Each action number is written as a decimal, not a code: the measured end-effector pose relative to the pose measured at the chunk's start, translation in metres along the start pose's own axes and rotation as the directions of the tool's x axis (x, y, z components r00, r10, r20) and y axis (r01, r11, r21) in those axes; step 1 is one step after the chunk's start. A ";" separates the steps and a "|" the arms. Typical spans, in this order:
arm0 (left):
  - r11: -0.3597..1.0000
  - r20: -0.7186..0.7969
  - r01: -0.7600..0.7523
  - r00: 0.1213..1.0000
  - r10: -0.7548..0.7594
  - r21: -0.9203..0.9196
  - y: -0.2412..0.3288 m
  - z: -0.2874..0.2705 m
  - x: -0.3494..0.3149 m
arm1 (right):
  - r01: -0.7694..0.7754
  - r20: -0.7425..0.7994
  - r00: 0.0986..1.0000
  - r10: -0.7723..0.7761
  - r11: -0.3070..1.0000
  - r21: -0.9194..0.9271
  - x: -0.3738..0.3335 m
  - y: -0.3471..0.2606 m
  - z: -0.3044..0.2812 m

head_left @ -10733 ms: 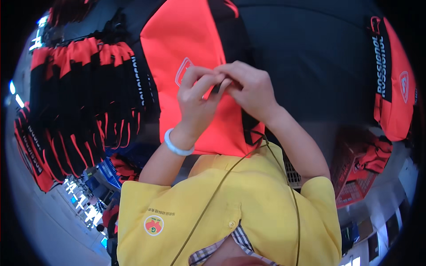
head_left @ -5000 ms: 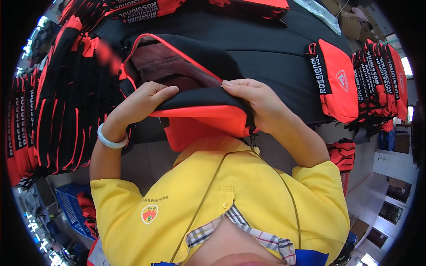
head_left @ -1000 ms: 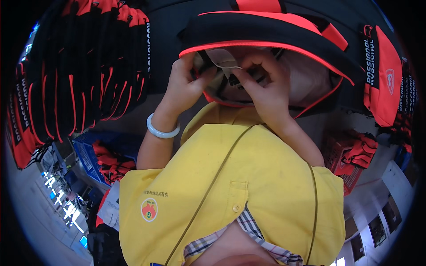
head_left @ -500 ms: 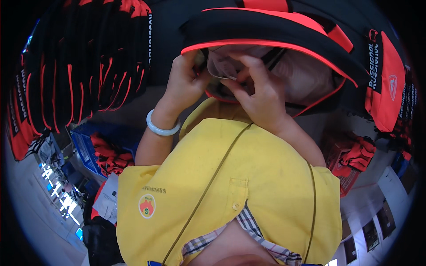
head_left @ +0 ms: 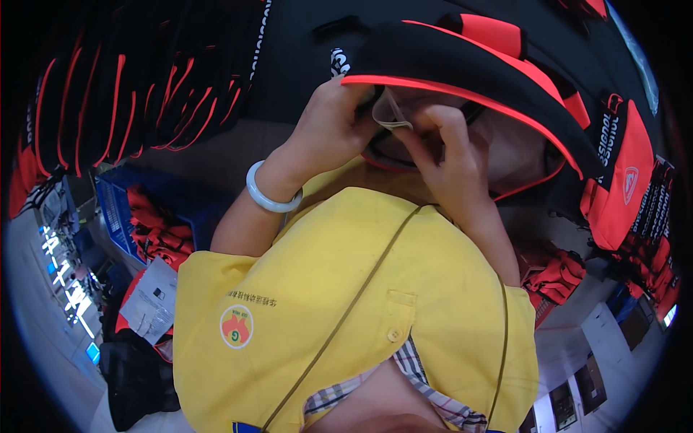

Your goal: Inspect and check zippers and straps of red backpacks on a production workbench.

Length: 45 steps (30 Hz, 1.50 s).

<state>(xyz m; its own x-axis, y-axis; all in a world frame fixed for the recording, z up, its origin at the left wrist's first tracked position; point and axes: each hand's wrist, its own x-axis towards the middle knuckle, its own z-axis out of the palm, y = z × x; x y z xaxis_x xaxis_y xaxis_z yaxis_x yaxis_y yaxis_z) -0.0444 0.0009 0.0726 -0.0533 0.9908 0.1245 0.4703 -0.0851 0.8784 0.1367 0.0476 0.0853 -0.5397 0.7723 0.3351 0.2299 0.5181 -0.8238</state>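
In front of my chest an unzipped black bag with red trim stands with its mouth toward me, pale lining showing inside. My left hand is closed at the left end of the opening, its fingertips partly hidden behind the bag's edge. Just inside the mouth, my right hand pinches the lower edge of a thin, pale, translucent flap. Whether the flap is a label or part of the lining I cannot tell.
Several black bags with red piping stand in a row at the left. A red and black bag lies at the right. Below the table's left side, a blue crate holds red pieces; more red pieces sit low at the right.
Both hands and the open bag have shifted to the right in the picture as the view moved. My right hand still pinches the pale flap, and my left hand stays at the bag's edge.
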 end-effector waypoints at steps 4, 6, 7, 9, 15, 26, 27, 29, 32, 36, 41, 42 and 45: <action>0.999 -0.001 -0.050 0.999 0.050 0.014 0.003 0.000 -0.001 | 0.298 0.051 0.954 -0.295 0.948 -0.107 0.007 0.010 -0.008; 0.997 0.023 -0.027 0.999 0.026 0.075 0.001 -0.001 -0.002 | 0.265 0.200 0.951 -0.236 0.955 -0.132 0.004 0.008 -0.016; 0.997 0.016 -0.026 1.000 0.025 0.073 0.001 -0.001 -0.002 | 0.270 0.205 0.949 -0.240 0.954 -0.131 0.004 0.010 -0.017; 0.997 -0.007 -0.078 0.997 0.078 -0.006 0.003 0.002 -0.002 | 0.243 0.168 0.961 -0.218 0.959 -0.148 0.002 0.015 -0.020; 0.994 0.000 -0.106 0.994 0.106 0.026 0.006 -0.002 0.000 | 0.106 0.233 0.971 -0.053 0.969 -0.221 0.000 0.020 -0.035; 0.989 -0.404 -0.027 0.911 0.085 0.148 0.001 0.021 0.033 | 0.110 -0.310 0.937 -0.161 0.979 -0.174 0.020 0.032 -0.061; 0.988 -0.403 -0.035 0.910 0.094 0.151 0.003 0.018 0.036 | 0.403 -0.298 0.818 -0.492 0.860 -0.313 0.028 0.024 -0.065; 0.957 -0.343 -0.076 0.923 0.173 0.279 0.008 0.009 0.040 | 0.330 -0.189 0.646 -0.740 0.494 -0.805 0.069 -0.001 -0.068; 0.899 -0.288 -0.309 0.871 0.399 0.311 0.024 0.003 0.044 | 0.237 -0.122 0.927 -0.354 0.808 -0.539 0.110 0.017 -0.096; 0.485 -0.499 -0.707 0.213 0.840 0.515 0.029 0.005 0.109 | -0.090 0.349 0.927 0.139 0.984 -0.152 0.144 -0.009 -0.133; 0.901 -0.183 -0.342 0.900 0.396 0.268 0.076 -0.041 0.098 | -0.059 0.461 0.881 0.104 0.992 -0.112 0.163 -0.022 -0.152; 0.963 0.021 -0.267 0.964 0.266 0.039 0.073 -0.055 0.105 | -0.077 0.499 0.857 0.127 0.990 -0.120 0.165 -0.025 -0.158; 0.971 0.317 -0.077 0.937 0.148 -0.225 0.070 -0.076 0.120 | -0.137 0.553 0.814 0.178 0.984 -0.114 0.166 -0.027 -0.173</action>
<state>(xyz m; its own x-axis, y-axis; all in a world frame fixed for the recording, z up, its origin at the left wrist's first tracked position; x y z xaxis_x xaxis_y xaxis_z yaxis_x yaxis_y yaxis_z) -0.0851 0.1062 0.1846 0.2985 0.9491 0.1003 0.2629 -0.1828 0.9474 0.1814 0.2255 0.2419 -0.8464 0.5174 -0.1264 0.3927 0.4460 -0.8043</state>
